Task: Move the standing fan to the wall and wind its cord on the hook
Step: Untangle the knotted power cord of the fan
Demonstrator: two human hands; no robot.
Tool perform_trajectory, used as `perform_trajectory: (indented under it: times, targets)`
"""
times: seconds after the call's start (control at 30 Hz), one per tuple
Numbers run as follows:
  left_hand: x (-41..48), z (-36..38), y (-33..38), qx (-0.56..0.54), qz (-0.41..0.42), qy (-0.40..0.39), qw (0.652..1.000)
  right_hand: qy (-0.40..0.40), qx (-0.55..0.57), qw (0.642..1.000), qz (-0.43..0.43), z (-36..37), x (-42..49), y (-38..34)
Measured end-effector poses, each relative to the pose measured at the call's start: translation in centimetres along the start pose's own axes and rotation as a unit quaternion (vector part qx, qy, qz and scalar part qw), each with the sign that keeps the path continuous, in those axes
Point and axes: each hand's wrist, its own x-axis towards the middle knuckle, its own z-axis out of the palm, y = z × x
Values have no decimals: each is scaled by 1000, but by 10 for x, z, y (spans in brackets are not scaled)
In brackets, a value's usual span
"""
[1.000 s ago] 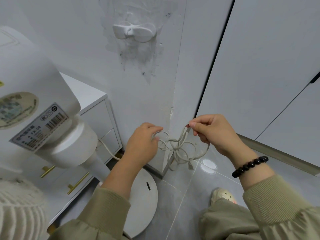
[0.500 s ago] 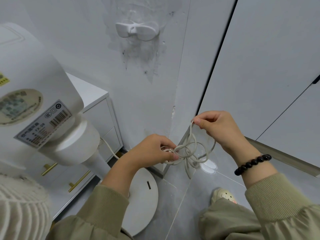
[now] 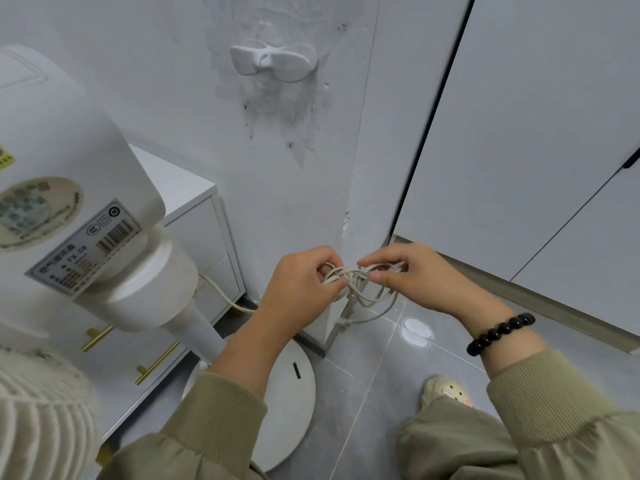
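The white standing fan [image 3: 86, 188] fills the left, its round base [image 3: 287, 403] on the floor close to the wall corner. Its pale cord [image 3: 363, 292] runs from the fan's neck to a bundle of loops in front of me. My left hand [image 3: 298, 292] grips one side of the bundle with curled fingers. My right hand [image 3: 412, 275] pinches the other side, fingertips nearly meeting the left. Some loops hang below both hands. A white two-winged hook [image 3: 273, 64] sticks to the wall well above, with nothing on it.
A white drawer cabinet [image 3: 194, 220] with brass handles stands behind the fan against the wall. White cupboard doors [image 3: 519, 133] line the right. My shoe [image 3: 446, 389] rests on the grey tiled floor [image 3: 374, 375] below my right arm.
My hands have come together and risen slightly. The loose hanging loops have been gathered into a tighter bundle between them. The fan has not moved.
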Motion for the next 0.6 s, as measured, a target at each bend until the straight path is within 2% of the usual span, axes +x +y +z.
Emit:
perform_trajectory:
  times: [0.1,0.17,0.23,0.33,0.43,0.5,0.6]
  targets:
    - [-2,1,3,-20,18,29,999,6,47,999,-5,4,0,-1]
    - [-2,1,4,-66,1,36,997,14,59,998,-13,6,0,-4]
    - [-1,-1,3,-88,-26,1,996,33,27,999,-16,9,0,-5]
    - [0,-3,2,-38,-35,-83,995,47,-63,997,-19,15,1,-5]
    - [2,-4,1,-42,-59,-80,994,44,-77,996,-11,19,-1,-7]
    - [4,-7,1,-87,-98,-75,989,42,-65,997,-6,20,-2,-9]
    - [5,-10,1,-204,-178,-54,961,72,-4,997,-11,22,-4,-12]
